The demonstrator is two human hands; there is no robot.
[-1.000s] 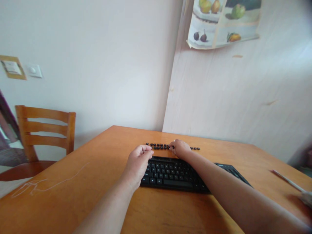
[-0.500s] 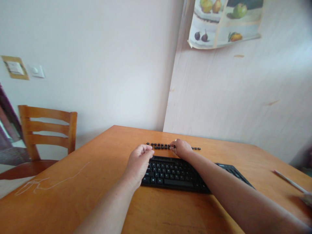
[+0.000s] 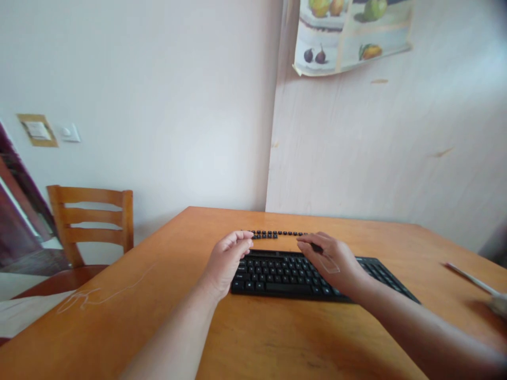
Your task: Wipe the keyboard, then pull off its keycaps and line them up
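Note:
The black keyboard (image 3: 291, 288) lies on the wooden table between my forearms. Beyond its back edge, small black keycaps (image 3: 269, 235) stand in two rows. My left hand (image 3: 225, 261) hovers at the keyboard's left end, with curled fingers and the thumb close to the index fingertip; anything between them is hidden. Above the right part of the keyboard, my right hand (image 3: 332, 258) is closed around a keycap puller (image 3: 317, 247), which has a dark body and a thin pale wire loop lying against the hand. The fingertips of my right hand point at the gap behind the keyboard.
A wooden table (image 3: 253, 338) runs back to the wall. White string (image 3: 114, 298) trails over its left side, and a thin pale stick (image 3: 471, 278) lies at the right. A wooden chair (image 3: 93, 216) stands beyond the left edge. A fruit picture (image 3: 352, 37) hangs above.
My right hand has drawn back and right from the keycap rows to above the keyboard, uncovering more keycaps. My left hand stays near the keyboard's left end. The view has shifted slightly.

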